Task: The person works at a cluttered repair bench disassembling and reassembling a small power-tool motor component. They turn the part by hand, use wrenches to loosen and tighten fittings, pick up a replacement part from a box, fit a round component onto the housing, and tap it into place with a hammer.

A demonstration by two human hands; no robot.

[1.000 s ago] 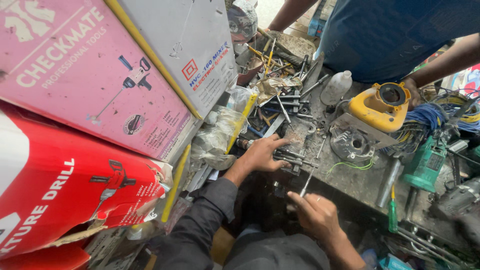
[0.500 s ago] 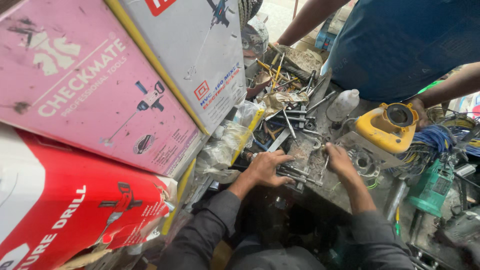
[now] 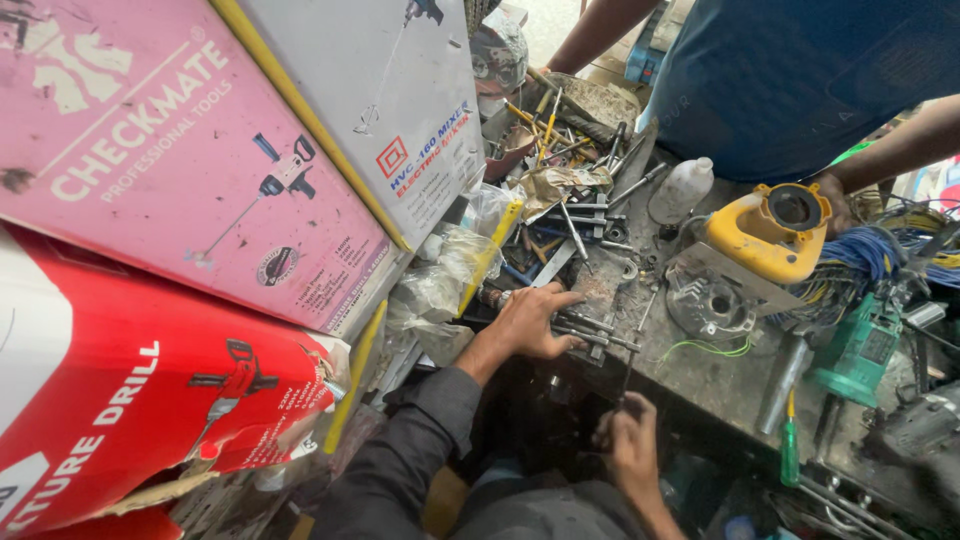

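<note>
- Half a second on, the right hand (image 3: 632, 445) has dropped off the bench (image 3: 700, 375) and now sits low at its near edge; earlier it was up among the parts beside the left.
- The left hand (image 3: 530, 322) has stayed put, palm down, fingers spread over a cluster of steel rods (image 3: 590, 330) on the bench top.
- The head camera has also swung slightly, bringing more of the far worker into view.
- The rods lie under and just right of the left fingertips, touching them; the hand presses flat on them rather than gripping.
- The right hand is curled around a thin rod (image 3: 632, 350) that runs up from its fingers to the bench; how firmly it is clamped cannot be told.
- The two hands are apart, the right nearer the body and below the left.
- At left, three tool boxes crowd the scene: a pink box (image 3: 170, 170), a white box (image 3: 390, 100) and a red box (image 3: 130, 390).
- Crumpled plastic bags (image 3: 440, 285) sit between the boxes and the left wrist.
- Beyond the rods lie loose tools and bits in a heap (image 3: 560, 140), a white bottle (image 3: 680, 190) and a round metal housing (image 3: 712, 300).
- A second person in a blue shirt (image 3: 790, 80) stands across the bench, one hand (image 3: 835, 200) on a yellow tool casing (image 3: 770, 230).
- Blue wires (image 3: 870, 250), a green power tool (image 3: 860, 345) and a green screwdriver (image 3: 790, 450) fill the right side.
</note>
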